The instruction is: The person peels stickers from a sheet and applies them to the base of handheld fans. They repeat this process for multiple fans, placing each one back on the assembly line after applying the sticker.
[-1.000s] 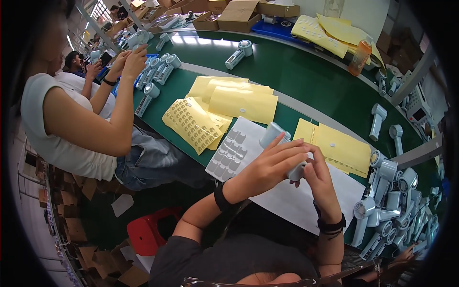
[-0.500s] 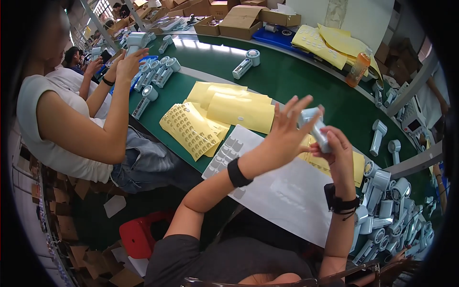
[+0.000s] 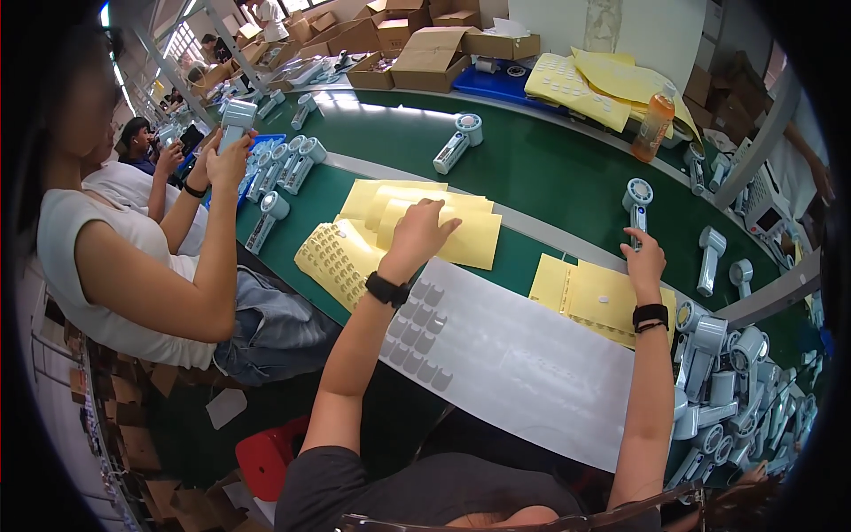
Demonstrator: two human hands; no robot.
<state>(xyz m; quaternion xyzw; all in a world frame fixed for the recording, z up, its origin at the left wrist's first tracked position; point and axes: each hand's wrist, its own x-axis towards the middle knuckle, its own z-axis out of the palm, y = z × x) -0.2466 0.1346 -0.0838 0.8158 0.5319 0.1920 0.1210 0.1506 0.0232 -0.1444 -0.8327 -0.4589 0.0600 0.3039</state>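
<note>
My left hand (image 3: pixel 415 239) is over the pile of yellow sticker sheets (image 3: pixel 474 239), its fingers bent on the top sheet, which bulges up beside them. At the right, my right hand (image 3: pixel 645 264) has its fingers round the lower handle of a pale blue handheld fan (image 3: pixel 637 193), whose round head points away from me on the green belt. A large white sheet (image 3: pixel 532 355) with rows of grey stickers at its left end lies between my forearms. More yellow sheets (image 3: pixel 589 293) lie below my right hand.
A heap of handheld fans (image 3: pixel 714 390) is at my right. One fan (image 3: pixel 458 142) lies on the green belt (image 3: pixel 381 115). To my left a co-worker (image 3: pixel 142 266) holds a fan. An orange bottle (image 3: pixel 654 124) stands by the far edge, with cardboard boxes (image 3: pixel 430 58) behind.
My hands have moved apart: the left down to the yellow sheets, the right forward to the belt with the fan. The fan was between both hands before.
</note>
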